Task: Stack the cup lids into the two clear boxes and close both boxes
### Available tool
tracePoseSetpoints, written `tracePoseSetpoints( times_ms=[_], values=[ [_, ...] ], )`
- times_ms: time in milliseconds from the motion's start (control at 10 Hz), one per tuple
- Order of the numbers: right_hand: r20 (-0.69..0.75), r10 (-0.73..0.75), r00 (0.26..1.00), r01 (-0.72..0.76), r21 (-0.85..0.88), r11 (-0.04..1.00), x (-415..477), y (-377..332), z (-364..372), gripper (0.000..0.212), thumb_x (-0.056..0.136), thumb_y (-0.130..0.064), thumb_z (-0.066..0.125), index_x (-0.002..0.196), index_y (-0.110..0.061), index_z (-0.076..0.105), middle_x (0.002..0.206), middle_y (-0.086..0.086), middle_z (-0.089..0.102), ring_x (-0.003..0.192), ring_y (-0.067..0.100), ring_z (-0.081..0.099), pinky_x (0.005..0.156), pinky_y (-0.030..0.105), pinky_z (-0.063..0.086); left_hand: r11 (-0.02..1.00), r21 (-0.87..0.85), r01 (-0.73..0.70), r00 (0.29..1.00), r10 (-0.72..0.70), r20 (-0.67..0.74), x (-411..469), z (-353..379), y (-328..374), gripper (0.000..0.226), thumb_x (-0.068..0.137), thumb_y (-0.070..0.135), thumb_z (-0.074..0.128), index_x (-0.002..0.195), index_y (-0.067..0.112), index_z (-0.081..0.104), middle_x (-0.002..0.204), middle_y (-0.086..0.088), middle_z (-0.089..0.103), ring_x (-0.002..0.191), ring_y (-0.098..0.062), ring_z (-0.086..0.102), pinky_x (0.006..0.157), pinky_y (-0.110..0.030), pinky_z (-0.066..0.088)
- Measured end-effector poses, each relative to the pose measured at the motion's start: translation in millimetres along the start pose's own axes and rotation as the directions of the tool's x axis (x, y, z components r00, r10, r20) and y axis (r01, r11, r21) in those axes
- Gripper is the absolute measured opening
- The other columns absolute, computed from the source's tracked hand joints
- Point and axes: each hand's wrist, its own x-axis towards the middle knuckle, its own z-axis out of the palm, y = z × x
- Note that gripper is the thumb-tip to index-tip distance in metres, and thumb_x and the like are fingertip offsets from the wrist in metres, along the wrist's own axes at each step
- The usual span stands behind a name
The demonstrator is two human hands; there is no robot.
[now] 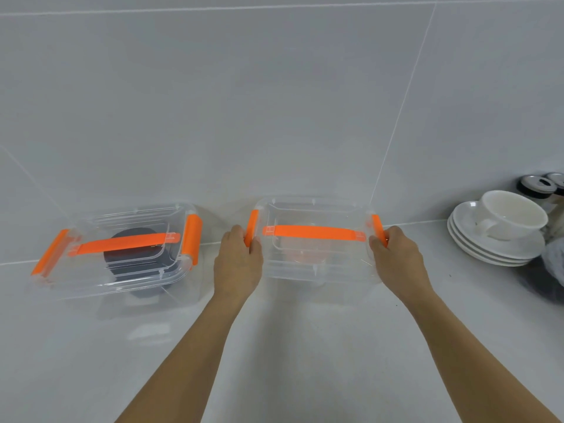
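Item, at nine o'clock on the desk (274,346): left clear box (116,254), lid seated, orange carry handle across the top, an orange side latch (193,238) at each end; the far-left latch appears swung outward, so likely not yet clipped. Contents: dark cup lids (134,248), stacked, seen through the wall. Item, at centre, twelve o'clock from the wrists: right clear box (316,239), lid on, orange handle flat along the top; contents pale, possibly translucent lids, not clearly readable. Handling note, judged: thin rigid plastic, light, smooth and apt to slide on the glossy desk; best taken at both ends, on the latches, pressing inward together so the box does not skate sideways. Left hand (241,257): forearm extended, fingers curled round the orange latch at the box's nine o'clock end, closed upon it. Right hand (393,254): mirrored pose, thumb and fingers pinching the latch at the three o'clock end. Item, at three o'clock, well apart: white cup (512,215) on stacked saucers (488,248); dark-rimmed jars behind.
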Motion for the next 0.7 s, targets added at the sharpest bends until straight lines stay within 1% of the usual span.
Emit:
tracePoseSetpoints(
  times_ms=[100, 200, 300, 400, 500, 600, 700],
  values=[
    [0.003, -0.006, 1.0, 0.006, -0.025, 1.0, 0, 1, 0, 0.031, 0.096, -0.031, 0.037, 0.095, -0.003, 0.05, 0.083, 0.011, 0.055, 0.074, 0.03, 0.051, 0.066, 0.034, 0.038, 1.0, -0.01, 0.01, 1.0, -0.011, -0.02, -2, 1, 1, 0.017, 0.095, 0.02, 0.044, 0.082, 0.009, 0.04, 0.08, -0.005, 0.043, 0.066, -0.025, 0.043, 0.063, -0.034, 0.037],
    [0.01, -0.022, 1.0, 0.023, -0.084, 0.996, 1, 2, -2, 0.03, 0.096, -0.032, 0.036, 0.096, -0.005, 0.048, 0.084, 0.01, 0.055, 0.075, 0.031, 0.052, 0.066, 0.034, 0.038, 0.999, -0.037, 0.027, 0.998, -0.029, -0.049, -5, 2, 2, 0.014, 0.094, 0.019, 0.044, 0.087, 0.008, 0.046, 0.083, -0.007, 0.047, 0.068, -0.025, 0.045, 0.063, -0.034, 0.038],
    [0.034, -0.03, 0.999, 0.034, -0.143, 0.989, 0, 0, -4, 0.029, 0.097, -0.034, 0.034, 0.092, -0.008, 0.043, 0.083, 0.009, 0.052, 0.077, 0.031, 0.05, 0.067, 0.034, 0.037, 0.998, 0.013, 0.065, 0.997, -0.064, -0.048, -9, 0, 5, 0.021, 0.096, 0.025, 0.041, 0.097, 0.006, 0.051, 0.088, -0.008, 0.052, 0.074, -0.029, 0.052, 0.064, -0.034, 0.04],
    [0.05, -0.044, 0.998, 0.055, -0.23, 0.972, -3, -1, -8, 0.029, 0.098, -0.037, 0.031, 0.091, -0.009, 0.038, 0.086, 0.01, 0.052, 0.077, 0.03, 0.048, 0.069, 0.035, 0.038, 0.99, 0.114, 0.079, 0.997, -0.082, 0.017, -12, -7, 9, 0.032, 0.098, 0.037, 0.035, 0.1, 0.009, 0.05, 0.096, -0.01, 0.059, 0.081, -0.029, 0.057, 0.069, -0.035, 0.043],
    [0.111, -0.043, 0.993, 0.074, -0.294, 0.953, -4, -3, -14, 0.043, 0.097, -0.046, 0.028, 0.103, -0.007, 0.044, 0.102, 0.017, 0.059, 0.085, 0.033, 0.053, 0.072, 0.036, 0.039, 0.981, 0.182, 0.064, 0.991, -0.085, 0.108, -19, -20, 14, 0.046, 0.096, 0.048, 0.033, 0.113, 0.01, 0.051, 0.113, -0.011, 0.058, 0.098, -0.03, 0.057, 0.08, -0.038, 0.044],
    [0.171, -0.022, 0.985, 0.077, -0.321, 0.944, -6, -2, -18, 0.062, 0.093, -0.058, 0.024, 0.117, -0.005, 0.046, 0.116, 0.019, 0.059, 0.106, 0.037, 0.056, 0.082, 0.04, 0.04, 0.98, 0.193, 0.055, 0.994, -0.072, 0.08, -29, -46, 20, 0.055, 0.093, 0.053, 0.037, 0.129, 0.012, 0.048, 0.128, -0.008, 0.055, 0.116, -0.027, 0.054, 0.091, -0.038, 0.042],
    [0.173, -0.002, 0.985, 0.06, -0.328, 0.943, -12, 3, -33, 0.065, 0.091, -0.061, 0.026, 0.113, -0.004, 0.048, 0.115, 0.019, 0.059, 0.108, 0.035, 0.056, 0.083, 0.04, 0.039, 0.984, 0.171, 0.052, 0.998, -0.055, 0.017, -37, -72, 27, 0.051, 0.092, 0.048, 0.043, 0.129, 0.014, 0.052, 0.131, -0.003, 0.058, 0.118, -0.023, 0.055, 0.095, -0.037, 0.043]
  ],
)
